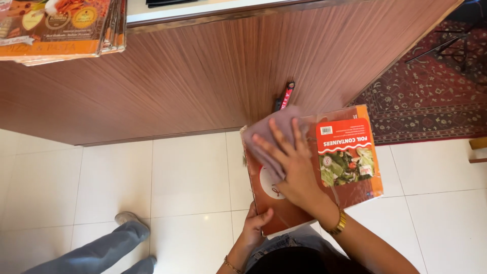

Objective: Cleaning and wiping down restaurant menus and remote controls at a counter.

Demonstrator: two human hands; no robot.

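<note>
Center frame: left hand (253,226) grips box (350,193) bottom edge; right hand (291,162) flat, pressing cloth (269,129). One-sided hold, so box could tip or slip.

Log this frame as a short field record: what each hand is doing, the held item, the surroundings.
left hand: left hand grips the near bottom edge of the flat reddish-brown cardboard pack
right hand: right hand presses a grey-mauve cloth flat on the pack's top face
pack: tilted, held above the floor, orange label with a salad picture
behind: wood-veneer counter front, red and black pen-like item beside it
floor: white tiles, patterned red rug
other person: grey trouser leg and shoe
</note>
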